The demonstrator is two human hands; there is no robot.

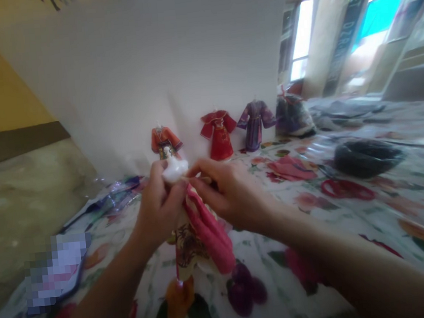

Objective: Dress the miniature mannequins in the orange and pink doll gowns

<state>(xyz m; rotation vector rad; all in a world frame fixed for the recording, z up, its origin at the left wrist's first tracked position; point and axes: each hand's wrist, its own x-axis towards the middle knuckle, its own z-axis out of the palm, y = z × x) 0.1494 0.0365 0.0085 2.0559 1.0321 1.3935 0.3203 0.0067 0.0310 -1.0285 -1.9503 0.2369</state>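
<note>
Near the middle of the view, my left hand point(161, 205) is wrapped round the upper part of a small white doll-like form point(176, 169). My right hand point(224, 190) meets it from the right, its thumb and fingers pinched at the form's front; what they pinch is too small and blurred to name. Below the hands hangs a small garment, with a pink piece point(213, 235) and a cream patterned piece point(189, 245). The form's inner parts are hidden by the fingers and cloth.
Small dressed forms in orange point(160, 137), red point(219, 133) and purple point(255, 123) stand by the white board point(169, 59). A black bundle point(364, 158), pink cloth point(292, 168) and red scissors handles point(348, 189) lie right on the flowered tablecloth point(256, 288); a pixelated device point(58, 274) lies left.
</note>
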